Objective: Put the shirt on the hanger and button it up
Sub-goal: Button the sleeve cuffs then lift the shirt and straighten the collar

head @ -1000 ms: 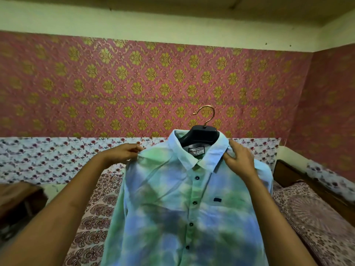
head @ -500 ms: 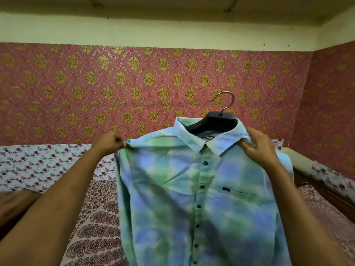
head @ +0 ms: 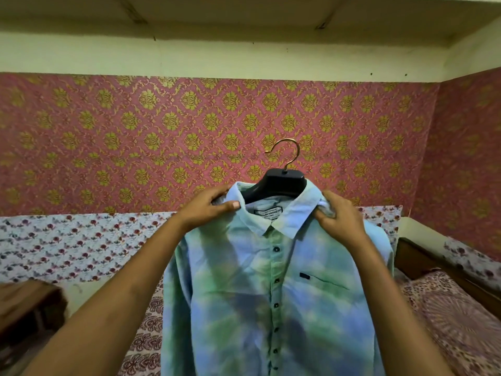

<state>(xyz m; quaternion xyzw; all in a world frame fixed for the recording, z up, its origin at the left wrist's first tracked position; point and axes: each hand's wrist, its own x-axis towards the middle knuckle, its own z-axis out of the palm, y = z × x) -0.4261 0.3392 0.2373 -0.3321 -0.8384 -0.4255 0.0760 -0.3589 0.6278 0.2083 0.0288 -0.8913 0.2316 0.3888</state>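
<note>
A blue and green tie-dye shirt point(head: 271, 294) hangs in front of me on a black hanger point(head: 279, 183) with a gold hook. Dark buttons run down its closed front, and the collar lies open at the top. My left hand point(head: 210, 210) grips the shirt's left shoulder right beside the collar. On the other side, my right hand point(head: 337, 215) bunches the fabric at the right shoulder next to the collar. Both arms are raised, and the shirt is held up in the air.
A bed point(head: 455, 316) with a patterned maroon cover lies below and to the right, with a wooden frame point(head: 423, 256) along the wall. Pink and gold wallpaper point(head: 135, 145) covers the wall behind. A brown wooden piece point(head: 29, 302) sits at lower left.
My left hand has slid from the shirt's outer shoulder in to the collar. The shirt and hanger have straightened and now hang level.
</note>
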